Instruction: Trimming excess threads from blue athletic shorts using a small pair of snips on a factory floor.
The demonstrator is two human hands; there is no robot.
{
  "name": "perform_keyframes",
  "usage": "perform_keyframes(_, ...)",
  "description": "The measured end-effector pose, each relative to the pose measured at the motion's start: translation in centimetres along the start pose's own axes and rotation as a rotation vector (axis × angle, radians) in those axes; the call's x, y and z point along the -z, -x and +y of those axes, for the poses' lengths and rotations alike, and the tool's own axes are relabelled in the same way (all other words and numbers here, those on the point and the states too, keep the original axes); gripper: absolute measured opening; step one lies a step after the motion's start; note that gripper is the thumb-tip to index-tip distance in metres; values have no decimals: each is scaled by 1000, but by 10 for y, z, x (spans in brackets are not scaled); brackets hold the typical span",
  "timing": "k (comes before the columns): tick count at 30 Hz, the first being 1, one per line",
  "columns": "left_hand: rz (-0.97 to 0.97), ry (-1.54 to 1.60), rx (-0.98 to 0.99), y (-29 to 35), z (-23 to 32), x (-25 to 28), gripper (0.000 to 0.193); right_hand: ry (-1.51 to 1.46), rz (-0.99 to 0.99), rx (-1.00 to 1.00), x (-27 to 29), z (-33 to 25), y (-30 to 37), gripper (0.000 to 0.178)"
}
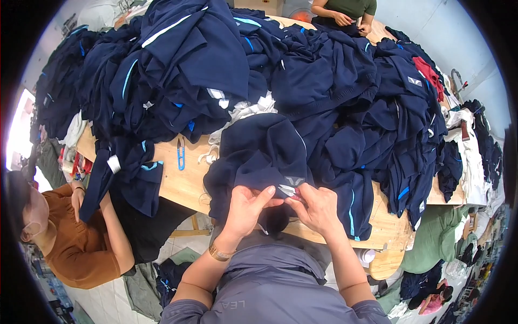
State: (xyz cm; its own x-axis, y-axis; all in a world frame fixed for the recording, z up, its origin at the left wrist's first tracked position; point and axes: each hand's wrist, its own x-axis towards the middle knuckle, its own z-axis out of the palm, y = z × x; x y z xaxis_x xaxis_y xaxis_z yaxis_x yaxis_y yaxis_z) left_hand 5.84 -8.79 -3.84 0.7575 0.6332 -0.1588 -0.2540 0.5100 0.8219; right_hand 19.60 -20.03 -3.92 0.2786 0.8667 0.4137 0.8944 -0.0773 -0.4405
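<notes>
A navy garment (pixel 259 146) with a pale printed mark lies on the table edge right in front of me. My left hand (pixel 249 208) pinches a bit of its dark cloth between thumb and fingers. In my right hand (pixel 317 209) are small thread snips (pixel 287 190), their silver blades pointing left toward my left thumb; a reddish part shows by the fingers. The blades are close over the cloth, and whether they touch a thread is too small to tell. Both hands are closed and nearly meet.
Heaped navy garments (pixel 189 59) cover much of the wooden table (pixel 181 186). Blue thread snips (pixel 181 155) lie left of my garment, near white scraps (pixel 259 106). A co-worker in brown (pixel 81 243) handles a navy piece at left; another in green (pixel 345 13) works across the table.
</notes>
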Motion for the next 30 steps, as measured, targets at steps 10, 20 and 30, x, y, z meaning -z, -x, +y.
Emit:
perform_keyframes(10, -26, -81, -61, 0, -7, 4, 16, -368, 51, -309, -5, 0, 7, 30)
perform_keyframes(20, 242, 102, 5, -2, -3, 8, 19, -328, 425, -67, -2, 10, 3, 23)
perform_keyframes(30, 458, 24, -271, -10, 10, 80, 17, -706, 1085, -555, 62, 93, 53, 18)
